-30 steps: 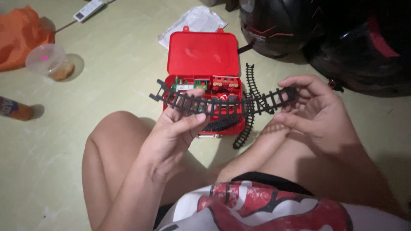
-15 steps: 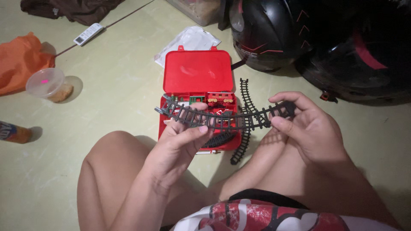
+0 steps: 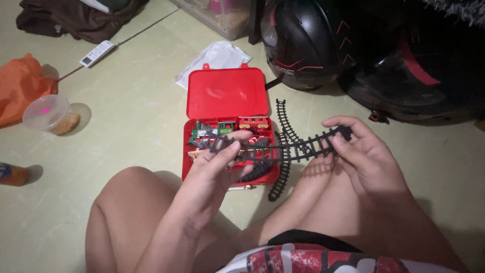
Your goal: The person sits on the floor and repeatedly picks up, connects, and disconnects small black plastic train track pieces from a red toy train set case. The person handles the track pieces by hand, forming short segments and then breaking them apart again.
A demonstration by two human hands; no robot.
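A person sits on the floor with bare knees up. Both hands hold one long black toy train track (image 3: 283, 147), just above the open red toy case (image 3: 226, 96).

The left hand (image 3: 217, 164) pinches the left end of the track, with the thumb on top and the fingers curled under it. The right hand (image 3: 361, 151) grasps the right end, with the fingertips wrapped around the last piece. The track hangs in the air between the two hands and bends a little. It passes over the near half of the red case.

The red case lies open on the pale green floor (image 3: 136, 116), in front of the knees. Its lid is flat and faces up on the far side. In the near half there are little toy parts: a small red train car (image 3: 254, 122) by the hinge, and some green bits (image 3: 202, 132) to the left of it. More black track (image 3: 255, 171) is curled at the near edge of the case.

Just right of the case, two more black track pieces (image 3: 283, 121) lie on the floor, one beyond the other.

Far left of the case sits a clear round tub (image 3: 46, 112) with a lid, and an orange bag (image 3: 20, 86) is behind it. Beyond the case lies a white plastic pouch (image 3: 214, 58). Further left of that is a white remote control (image 3: 97, 53). Beyond the case on the right stand two black helmets (image 3: 303, 40), side by side.
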